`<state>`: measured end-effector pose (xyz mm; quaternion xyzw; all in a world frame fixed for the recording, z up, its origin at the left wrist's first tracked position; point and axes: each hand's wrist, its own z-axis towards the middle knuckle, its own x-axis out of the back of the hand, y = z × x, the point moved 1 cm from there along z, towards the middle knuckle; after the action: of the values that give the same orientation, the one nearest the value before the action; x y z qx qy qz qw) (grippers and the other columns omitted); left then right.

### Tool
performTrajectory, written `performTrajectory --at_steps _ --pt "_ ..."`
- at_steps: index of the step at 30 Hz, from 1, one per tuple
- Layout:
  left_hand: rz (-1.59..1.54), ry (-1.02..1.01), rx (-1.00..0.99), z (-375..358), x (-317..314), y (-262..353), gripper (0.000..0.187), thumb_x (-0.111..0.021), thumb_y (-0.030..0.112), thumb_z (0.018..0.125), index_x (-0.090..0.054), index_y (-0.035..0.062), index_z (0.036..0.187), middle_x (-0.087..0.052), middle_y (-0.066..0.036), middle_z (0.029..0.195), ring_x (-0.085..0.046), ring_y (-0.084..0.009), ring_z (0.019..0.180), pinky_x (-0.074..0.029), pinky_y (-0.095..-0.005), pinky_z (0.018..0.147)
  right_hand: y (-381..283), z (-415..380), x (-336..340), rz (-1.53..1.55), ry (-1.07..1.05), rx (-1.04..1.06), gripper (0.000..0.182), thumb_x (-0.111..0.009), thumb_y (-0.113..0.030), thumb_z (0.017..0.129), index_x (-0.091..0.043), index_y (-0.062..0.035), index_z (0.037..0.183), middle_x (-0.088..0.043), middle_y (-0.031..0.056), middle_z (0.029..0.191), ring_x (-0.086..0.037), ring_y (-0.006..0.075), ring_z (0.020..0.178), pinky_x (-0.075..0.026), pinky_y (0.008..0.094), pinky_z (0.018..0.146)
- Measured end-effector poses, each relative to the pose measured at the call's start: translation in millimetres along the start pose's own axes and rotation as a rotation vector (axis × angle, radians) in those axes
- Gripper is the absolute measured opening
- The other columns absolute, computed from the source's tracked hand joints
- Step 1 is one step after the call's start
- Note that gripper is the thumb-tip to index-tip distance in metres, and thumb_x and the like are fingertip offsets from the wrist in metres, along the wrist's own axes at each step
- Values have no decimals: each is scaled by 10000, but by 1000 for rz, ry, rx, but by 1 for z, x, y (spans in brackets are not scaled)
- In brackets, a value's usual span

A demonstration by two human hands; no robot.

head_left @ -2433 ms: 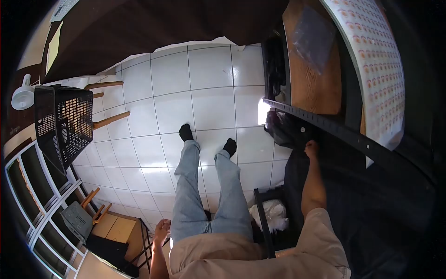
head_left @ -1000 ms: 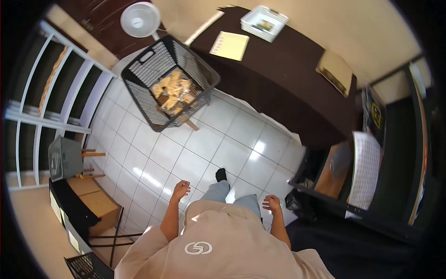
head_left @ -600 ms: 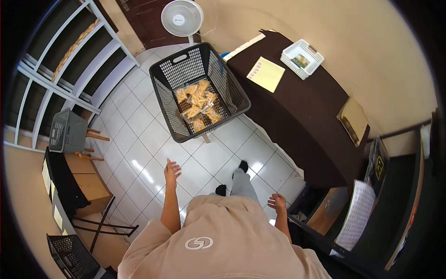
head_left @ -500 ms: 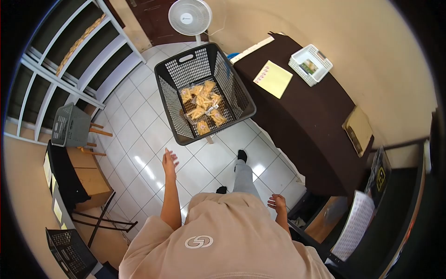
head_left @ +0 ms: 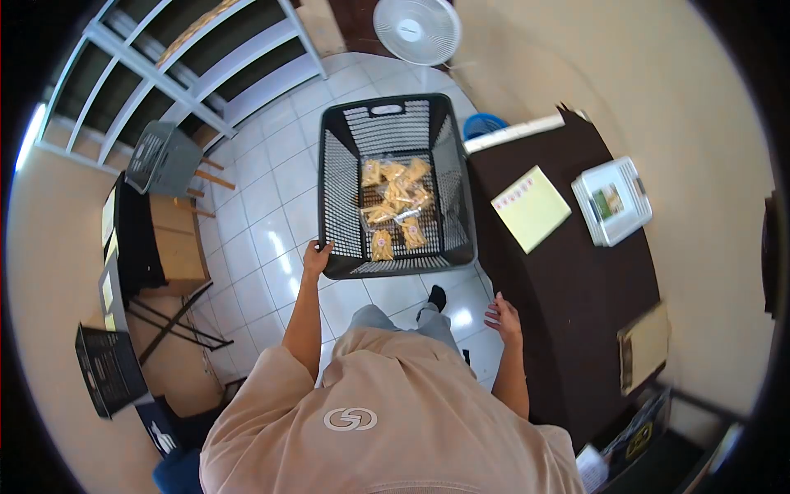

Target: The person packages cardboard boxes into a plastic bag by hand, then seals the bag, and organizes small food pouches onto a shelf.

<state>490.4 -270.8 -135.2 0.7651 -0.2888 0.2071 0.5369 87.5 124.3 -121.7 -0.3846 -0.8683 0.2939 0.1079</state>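
Observation:
A large dark basket (head_left: 395, 267) with mesh sides stands in front of me. Several clear packets of yellow snacks (head_left: 399, 193) lie on its bottom. My left hand (head_left: 317, 257) grips the rim at the basket's near left corner, its fingers wrapped round the edge. Below the near right corner is my right hand (head_left: 504, 317), apart from the basket, fingers apart and nothing in it. A dark-covered table (head_left: 551, 305) is just beyond that hand, bearing a yellow sheet (head_left: 532, 209) with pink marks.
A white basket (head_left: 611, 202) and a brown clipboard-like board (head_left: 644, 350) lie on the table. Behind the large basket are a white fan (head_left: 417, 30) and a blue basin (head_left: 484, 125). At the left are grey shelves (head_left: 193, 103), a grey basket (head_left: 164, 158) and a black crate (head_left: 109, 370).
My left hand has moved up and taken hold of the basket's rim. My right hand has risen toward the near right corner. The view has turned and moved nearer to the basket.

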Motion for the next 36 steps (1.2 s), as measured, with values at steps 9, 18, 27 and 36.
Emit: performTrajectory --at_steps 9,18,27,36 --pt "59 -71 159 4 -2 16 723 -775 490 718 -541 3 1199 -674 -246 1010 -652 -357 1004 -514 -409 862 -115 47 -126 -289 -135 97 712 -709 -441 825 -440 -60 1362 -492 146 1327 -445 334 1248 -447 558 889" --pt "-430 -227 -67 23 -5 24 604 -586 36 753 -487 41 1348 -628 -105 1165 -553 -198 1087 -441 -324 938 -85 105 -130 -64 55 288 406 -588 85 731 -593 56 1136 -644 109 1006 -631 276 912 -508 390 823" --pt "-708 -463 88 88 110 15 594 -526 -37 720 -529 28 1311 -621 -40 955 -562 -107 770 -461 -252 671 -106 15 -255 -194 138 374 344 -566 121 722 -639 72 1055 -658 109 985 -620 234 899 -479 334 818" --pt "-717 -202 153 165 245 -62 639 -554 -34 661 -541 29 1297 -583 -28 864 -559 -126 729 -483 -268 658 -161 43 -459 -456 29 515 304 -609 71 693 -662 50 992 -675 99 934 -625 224 855 -466 325 826"
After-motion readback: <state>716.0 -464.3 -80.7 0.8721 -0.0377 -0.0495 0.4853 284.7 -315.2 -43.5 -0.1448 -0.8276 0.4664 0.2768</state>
